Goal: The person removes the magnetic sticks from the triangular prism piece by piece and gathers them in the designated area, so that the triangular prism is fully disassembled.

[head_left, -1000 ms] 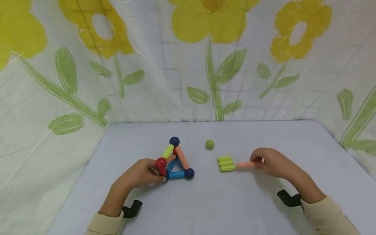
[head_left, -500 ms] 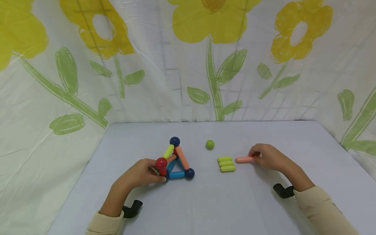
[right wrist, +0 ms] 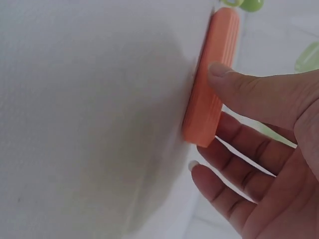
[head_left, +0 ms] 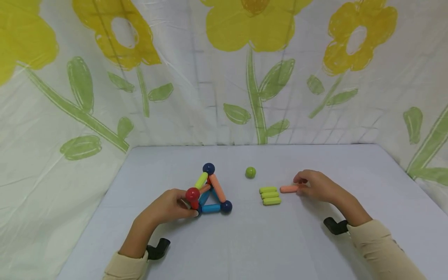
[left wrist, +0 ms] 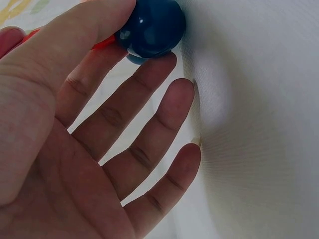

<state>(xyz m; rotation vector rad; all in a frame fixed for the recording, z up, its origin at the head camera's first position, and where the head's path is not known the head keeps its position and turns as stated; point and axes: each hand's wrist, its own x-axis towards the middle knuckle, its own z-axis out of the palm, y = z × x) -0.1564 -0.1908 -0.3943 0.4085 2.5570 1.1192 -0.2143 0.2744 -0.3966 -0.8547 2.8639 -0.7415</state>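
Head view: we see the left hand (head_left: pixel 174 206) pinch a blue ball (head_left: pixel 200 211) in its fingers. The right hand (head_left: pixel 317 186) grips an orange rod (head_left: pixel 288 189).

orange stick (right wrist: pixel 202 112), pinched in right hand (head_left: pixel 317 186): plastic look, mostly matt, fine ribs along its length by the thumb
dark blue ball (left wrist: pixel 152 27), at left hand (head_left: pixel 172 207) fingertips: smooth, glossy, bright highlights, plastic look
red ball (head_left: pixel 193 194), just above left fingers: smooth, glossy
blue stick (head_left: pixel 211 208), beside left hand: plastic look, slight sheen
lime sticks (head_left: pixel 270 195), near right hand: plastic look, low sheen
green ball (head_left: pixel 250 172), between hands, farther out: smooth, slight shine, seam line
tabletop (head_left: pixel 245 241), under both hands: matt, fine cloth-like grain
backdrop (head_left: pixel 175 116), beyond hands: creased thin sheet, cloth or plastic unclear
sleeves (head_left: pixel 379 241), behind hands: matt cloth
black wrist pieces (head_left: pixel 336 226): matt
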